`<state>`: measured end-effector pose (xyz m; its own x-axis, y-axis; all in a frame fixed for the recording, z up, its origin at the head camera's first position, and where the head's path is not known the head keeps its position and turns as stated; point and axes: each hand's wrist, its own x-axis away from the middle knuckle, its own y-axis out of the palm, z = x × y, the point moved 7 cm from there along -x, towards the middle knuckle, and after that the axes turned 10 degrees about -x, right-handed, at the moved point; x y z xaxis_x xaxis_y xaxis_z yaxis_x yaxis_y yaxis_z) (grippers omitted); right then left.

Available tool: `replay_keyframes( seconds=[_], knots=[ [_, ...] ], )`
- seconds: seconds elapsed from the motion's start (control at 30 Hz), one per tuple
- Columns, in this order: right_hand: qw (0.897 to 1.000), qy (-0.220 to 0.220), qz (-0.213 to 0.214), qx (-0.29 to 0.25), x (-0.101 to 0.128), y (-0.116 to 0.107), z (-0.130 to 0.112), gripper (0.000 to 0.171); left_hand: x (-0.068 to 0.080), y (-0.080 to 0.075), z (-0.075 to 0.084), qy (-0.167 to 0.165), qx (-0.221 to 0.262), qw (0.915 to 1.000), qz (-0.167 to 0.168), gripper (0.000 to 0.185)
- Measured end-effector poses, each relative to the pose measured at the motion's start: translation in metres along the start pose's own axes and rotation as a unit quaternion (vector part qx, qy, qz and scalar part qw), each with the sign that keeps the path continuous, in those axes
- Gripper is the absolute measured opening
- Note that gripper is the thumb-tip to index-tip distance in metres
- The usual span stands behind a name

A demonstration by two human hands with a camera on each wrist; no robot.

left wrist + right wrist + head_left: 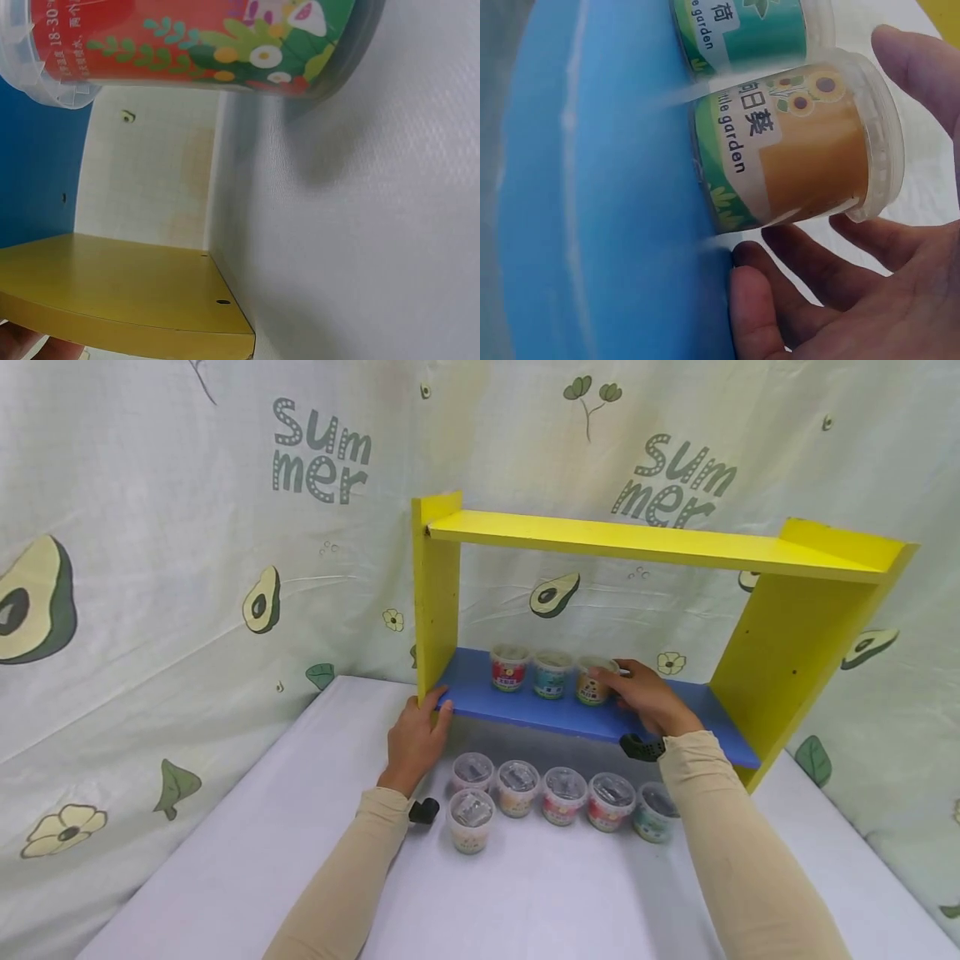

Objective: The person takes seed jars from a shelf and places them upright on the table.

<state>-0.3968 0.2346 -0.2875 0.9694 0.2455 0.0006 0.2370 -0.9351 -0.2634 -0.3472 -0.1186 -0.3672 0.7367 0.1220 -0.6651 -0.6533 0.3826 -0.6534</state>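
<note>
At the left end of the yellow-and-blue shelf unit (525,713), my left hand (417,739) grips the lower side panel; two fingertips (56,350) show past the yellow edge in the left wrist view. My right hand (651,693) is around an orange-labelled lidded cup (810,146) standing on the blue board. Its fingers lie along the cup's side, while the thumb (922,71) is apart from the lid. To the left of that cup stand a teal-labelled cup (551,677) and a red-labelled cup (509,669).
Below the board, a row of lidded cups (564,797) stands on the white table (525,902). One cup (470,822) stands in front of the row's left end. A yellow top board (615,537) spans above, and a printed cloth (187,568) hangs behind.
</note>
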Motion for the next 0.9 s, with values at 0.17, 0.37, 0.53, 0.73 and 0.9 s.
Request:
replay_keyframes(
  seconds=[0.17, 0.37, 0.53, 0.73, 0.9],
  knots=[
    [1.000, 0.014, -0.001, 0.001, -0.003, 0.000, 0.000, 0.107, 0.001, -0.001, 0.000, -0.003, -0.001, 1.0000, -0.003, 0.050],
    [1.000, 0.006, -0.007, 0.005, -0.001, 0.002, 0.000, 0.095, 0.002, -0.002, 0.000, -0.004, 0.000, 1.0000, 0.007, 0.048],
    [1.000, -0.009, 0.005, -0.004, 0.002, 0.001, -0.001, 0.092, 0.000, 0.000, 0.001, -0.004, 0.000, 0.9999, 0.011, 0.047],
    [1.000, -0.017, 0.021, -0.010, 0.006, -0.003, -0.001, 0.097, -0.001, -0.001, 0.003, 0.001, -0.002, 0.9998, 0.018, 0.048],
    [0.997, -0.037, 0.031, -0.064, 0.013, -0.001, 0.003, 0.089, 0.000, 0.001, 0.000, -0.004, -0.003, 0.9998, 0.019, 0.048]
  ],
)
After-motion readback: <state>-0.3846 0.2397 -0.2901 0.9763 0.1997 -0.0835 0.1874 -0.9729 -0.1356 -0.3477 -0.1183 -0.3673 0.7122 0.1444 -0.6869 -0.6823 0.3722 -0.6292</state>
